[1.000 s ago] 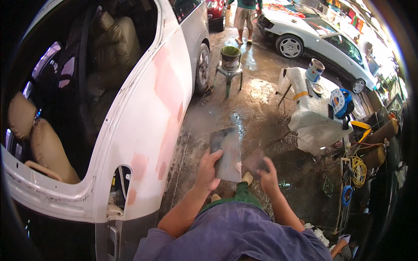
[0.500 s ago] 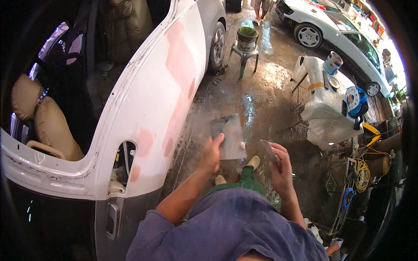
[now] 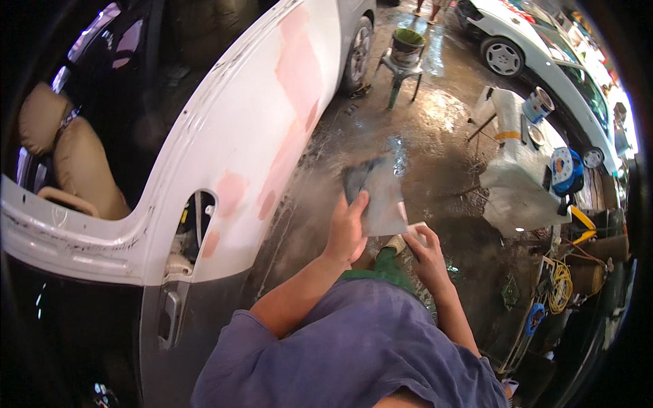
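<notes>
In my left hand (image 3: 343,234) is a flat grey rectangular board (image 3: 386,200), with the thumb across its face and the fingers behind. Dark smears mark its upper corner, and a small pinkish patch shows at its right edge. My right hand (image 3: 428,255) is closed on a thin, flat spreader, mostly hidden now by the fingers, close to the board's lower right corner. Whether the spreader touches the board I cannot tell. On my left stands a white car body panel (image 3: 231,149) with pink filler patches (image 3: 299,68).
A bucket (image 3: 408,47) stands on a stool ahead. To the right, a covered table (image 3: 510,163) carries a paint can (image 3: 537,105) and a blue item (image 3: 566,170). Beyond is a white car (image 3: 544,58). A yellow coiled cable (image 3: 560,285) hangs at the right. The floor looks wet.
My right hand has moved left and close to the board. The board has shifted up and right with my left hand. The view has turned slightly.
</notes>
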`<state>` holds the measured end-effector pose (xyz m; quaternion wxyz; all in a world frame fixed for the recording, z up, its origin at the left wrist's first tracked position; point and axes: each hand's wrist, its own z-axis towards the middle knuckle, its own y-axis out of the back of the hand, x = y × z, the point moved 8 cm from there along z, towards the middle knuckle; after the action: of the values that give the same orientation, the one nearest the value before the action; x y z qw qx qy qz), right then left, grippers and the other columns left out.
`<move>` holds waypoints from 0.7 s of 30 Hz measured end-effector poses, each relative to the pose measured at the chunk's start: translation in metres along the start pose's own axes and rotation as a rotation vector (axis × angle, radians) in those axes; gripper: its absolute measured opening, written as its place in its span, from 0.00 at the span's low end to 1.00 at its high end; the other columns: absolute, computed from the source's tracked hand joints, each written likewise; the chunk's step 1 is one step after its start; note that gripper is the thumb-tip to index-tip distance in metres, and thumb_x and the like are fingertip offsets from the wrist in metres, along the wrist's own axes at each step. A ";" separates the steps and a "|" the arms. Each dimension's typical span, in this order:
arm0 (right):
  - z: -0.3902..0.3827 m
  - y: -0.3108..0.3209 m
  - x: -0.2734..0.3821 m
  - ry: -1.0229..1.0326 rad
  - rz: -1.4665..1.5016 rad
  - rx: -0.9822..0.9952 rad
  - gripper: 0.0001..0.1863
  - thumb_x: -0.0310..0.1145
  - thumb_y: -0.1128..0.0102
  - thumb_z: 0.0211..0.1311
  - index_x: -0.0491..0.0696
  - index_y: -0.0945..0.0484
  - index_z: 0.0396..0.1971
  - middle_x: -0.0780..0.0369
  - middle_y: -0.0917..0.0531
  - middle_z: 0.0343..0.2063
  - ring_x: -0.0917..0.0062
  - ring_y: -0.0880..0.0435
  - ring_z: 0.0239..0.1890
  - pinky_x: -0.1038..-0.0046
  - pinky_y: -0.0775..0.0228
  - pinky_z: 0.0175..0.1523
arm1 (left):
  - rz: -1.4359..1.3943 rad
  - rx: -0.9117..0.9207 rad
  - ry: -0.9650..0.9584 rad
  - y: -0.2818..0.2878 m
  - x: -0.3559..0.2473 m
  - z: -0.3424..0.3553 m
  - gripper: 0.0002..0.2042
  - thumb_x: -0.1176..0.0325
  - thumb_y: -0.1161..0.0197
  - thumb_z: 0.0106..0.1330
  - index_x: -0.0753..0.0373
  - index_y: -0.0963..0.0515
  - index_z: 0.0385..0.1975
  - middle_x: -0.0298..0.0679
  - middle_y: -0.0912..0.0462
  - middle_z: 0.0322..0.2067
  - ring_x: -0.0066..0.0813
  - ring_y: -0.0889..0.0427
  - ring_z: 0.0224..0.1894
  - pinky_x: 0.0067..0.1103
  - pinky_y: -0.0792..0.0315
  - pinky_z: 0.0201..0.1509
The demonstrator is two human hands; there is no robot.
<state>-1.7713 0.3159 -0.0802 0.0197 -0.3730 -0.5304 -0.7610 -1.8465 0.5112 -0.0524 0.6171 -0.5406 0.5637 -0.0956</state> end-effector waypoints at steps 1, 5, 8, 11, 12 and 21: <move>-0.006 -0.003 -0.014 -0.102 0.105 0.012 0.31 0.14 0.36 0.47 0.49 0.20 0.56 0.55 0.26 0.58 0.58 0.28 0.63 0.65 0.34 0.67 | 0.049 0.038 -0.020 -0.008 -0.012 0.002 0.20 0.65 0.47 0.79 0.67 0.36 0.65 0.43 0.24 0.58 0.33 0.22 0.58 0.32 0.25 0.62; -0.007 0.023 -0.054 -0.399 0.508 -0.154 0.20 0.18 0.38 0.61 0.43 0.21 0.55 0.59 0.22 0.55 0.71 0.23 0.56 0.69 0.30 0.62 | 0.083 0.157 0.100 -0.011 -0.028 0.005 0.22 0.61 0.45 0.79 0.64 0.37 0.66 0.43 0.24 0.58 0.34 0.21 0.58 0.34 0.24 0.62; 0.033 0.045 -0.036 -0.373 1.002 -0.267 0.25 0.22 0.40 0.66 0.43 0.30 0.63 0.58 0.22 0.55 0.73 0.22 0.56 0.69 0.29 0.62 | 0.020 0.158 0.340 0.009 -0.003 -0.010 0.23 0.62 0.43 0.77 0.62 0.36 0.67 0.44 0.23 0.58 0.36 0.19 0.58 0.34 0.22 0.61; 0.058 0.035 -0.027 -0.372 1.174 -0.297 0.28 0.24 0.41 0.67 0.44 0.34 0.67 0.57 0.22 0.54 0.73 0.22 0.56 0.70 0.28 0.61 | -0.010 0.168 0.446 0.011 0.036 -0.037 0.23 0.64 0.41 0.76 0.62 0.36 0.67 0.45 0.23 0.58 0.36 0.19 0.57 0.33 0.22 0.61; 0.060 0.028 -0.027 -0.382 1.189 -0.294 0.29 0.24 0.41 0.67 0.44 0.35 0.68 0.57 0.22 0.54 0.74 0.21 0.55 0.70 0.28 0.61 | -0.017 0.159 0.460 0.009 0.043 -0.044 0.23 0.65 0.41 0.76 0.63 0.36 0.67 0.45 0.23 0.58 0.36 0.19 0.57 0.33 0.22 0.61; 0.020 0.015 -0.051 -0.375 0.767 -0.038 0.35 0.34 0.24 0.58 0.44 0.29 0.64 0.61 0.20 0.52 0.74 0.22 0.53 0.71 0.31 0.61 | 0.239 0.072 0.235 0.027 -0.027 -0.013 0.25 0.66 0.41 0.76 0.64 0.38 0.68 0.44 0.24 0.59 0.33 0.21 0.58 0.34 0.23 0.62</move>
<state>-1.7174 0.3079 -0.0953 0.1976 -0.6757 -0.3334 -0.6271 -1.8791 0.5348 -0.0541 0.5728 -0.4324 0.6886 -0.1042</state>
